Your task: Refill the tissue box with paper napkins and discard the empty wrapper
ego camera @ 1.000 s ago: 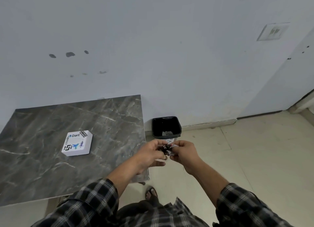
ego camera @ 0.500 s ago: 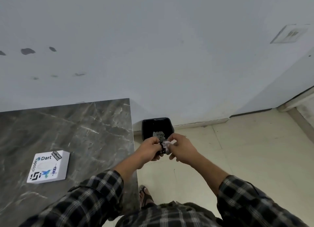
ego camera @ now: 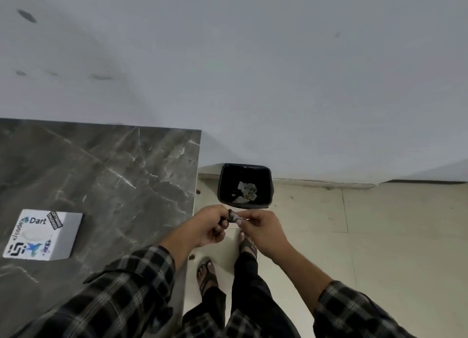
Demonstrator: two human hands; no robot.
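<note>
L hand (ego camera: 207,227): pinching crumpled wrapper (ego camera: 233,217)
R hand (ego camera: 260,227): gripping wrapper's other end
Wrapper: between both hands, just before bin (ego camera: 270,185)
Tissue box (ego camera: 43,235): on table (ego camera: 121,175), well apart

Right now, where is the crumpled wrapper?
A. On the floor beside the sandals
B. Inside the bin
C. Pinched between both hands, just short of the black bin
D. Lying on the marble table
C: both the left hand and right hand grip the crumpled wrapper near the black bin, not yet dropped.
</note>
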